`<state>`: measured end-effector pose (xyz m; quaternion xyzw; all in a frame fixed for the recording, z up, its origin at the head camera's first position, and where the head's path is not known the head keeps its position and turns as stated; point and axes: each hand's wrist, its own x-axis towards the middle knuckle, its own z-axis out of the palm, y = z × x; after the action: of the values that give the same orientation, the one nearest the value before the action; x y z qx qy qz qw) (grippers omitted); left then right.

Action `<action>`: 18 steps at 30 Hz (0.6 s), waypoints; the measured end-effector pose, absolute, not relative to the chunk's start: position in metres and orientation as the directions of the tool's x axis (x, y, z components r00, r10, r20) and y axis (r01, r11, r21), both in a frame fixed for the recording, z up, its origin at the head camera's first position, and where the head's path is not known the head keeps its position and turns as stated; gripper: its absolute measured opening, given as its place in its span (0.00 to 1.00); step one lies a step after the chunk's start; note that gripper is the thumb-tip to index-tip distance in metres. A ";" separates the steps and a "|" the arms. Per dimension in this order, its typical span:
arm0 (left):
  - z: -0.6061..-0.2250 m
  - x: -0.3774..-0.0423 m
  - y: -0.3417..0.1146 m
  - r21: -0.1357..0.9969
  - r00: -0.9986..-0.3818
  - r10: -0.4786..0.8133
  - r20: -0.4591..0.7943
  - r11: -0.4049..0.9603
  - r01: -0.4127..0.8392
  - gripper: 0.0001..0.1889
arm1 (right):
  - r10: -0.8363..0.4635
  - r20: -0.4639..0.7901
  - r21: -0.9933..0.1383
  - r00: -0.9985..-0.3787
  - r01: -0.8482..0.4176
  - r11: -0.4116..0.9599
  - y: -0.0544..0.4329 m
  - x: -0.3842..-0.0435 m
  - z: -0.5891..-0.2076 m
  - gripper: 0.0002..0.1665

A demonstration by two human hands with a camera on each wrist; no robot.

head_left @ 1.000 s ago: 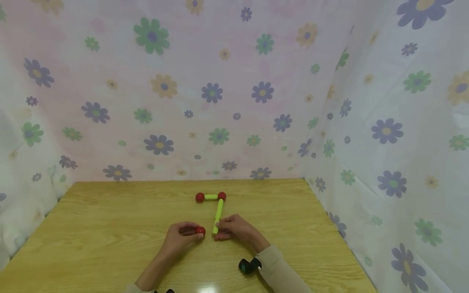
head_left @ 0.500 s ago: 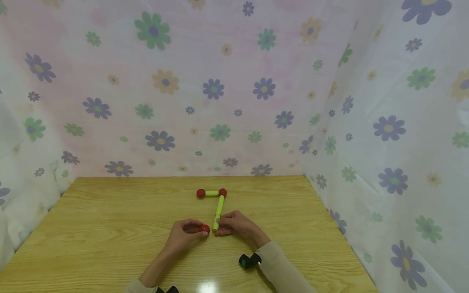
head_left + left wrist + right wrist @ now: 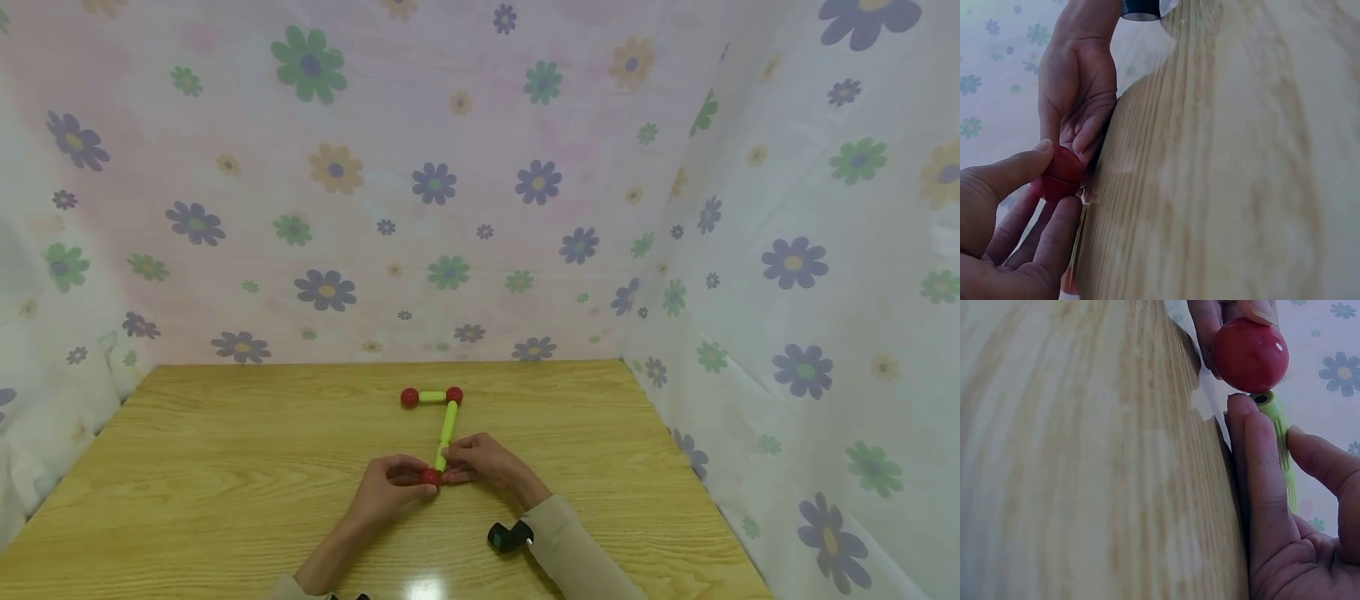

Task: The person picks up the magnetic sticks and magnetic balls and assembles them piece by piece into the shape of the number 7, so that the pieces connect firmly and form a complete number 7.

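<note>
My left hand (image 3: 382,496) pinches a red ball (image 3: 1250,355) between thumb and fingers, right at the near end of a yellow-green rod (image 3: 440,455). In the right wrist view the rod's hollow-looking tip lies just below the ball; whether they touch I cannot tell. My right hand (image 3: 491,465) holds that rod between thumb and fingers. End to end with it, a second yellow-green rod (image 3: 448,422) runs back to a red ball (image 3: 454,396). From there a short rod (image 3: 432,397) leads left to another red ball (image 3: 409,397).
Everything lies on a wood-grain table (image 3: 225,467). A flowered cloth (image 3: 375,167) hangs behind it and along both sides. A black device (image 3: 510,537) sits at the right wrist.
My left hand has carried the red ball to the right, up to the rod's near end. The right hand keeps its hold on the rod, nearly unmoved.
</note>
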<state>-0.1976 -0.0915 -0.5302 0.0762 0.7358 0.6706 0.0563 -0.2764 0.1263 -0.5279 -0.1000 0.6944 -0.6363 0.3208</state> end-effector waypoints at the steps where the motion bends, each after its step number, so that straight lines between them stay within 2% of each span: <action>1: -0.531 -0.198 -0.091 0.996 -0.982 0.189 0.017 0.085 0.034 0.19 | -0.545 -0.320 -0.947 -0.775 0.269 0.173 0.126 -0.277 -0.528 0.17; 18: -0.528 -0.199 -0.086 0.991 -0.984 0.177 -0.010 0.135 0.014 0.20 | -0.544 -0.309 -0.951 -0.781 0.265 0.159 0.125 -0.275 -0.529 0.16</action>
<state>-0.1986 -0.0858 -0.5279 0.0635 0.7508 0.6545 0.0621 -0.2754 0.1252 -0.5295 -0.1004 0.6928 -0.6406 0.3156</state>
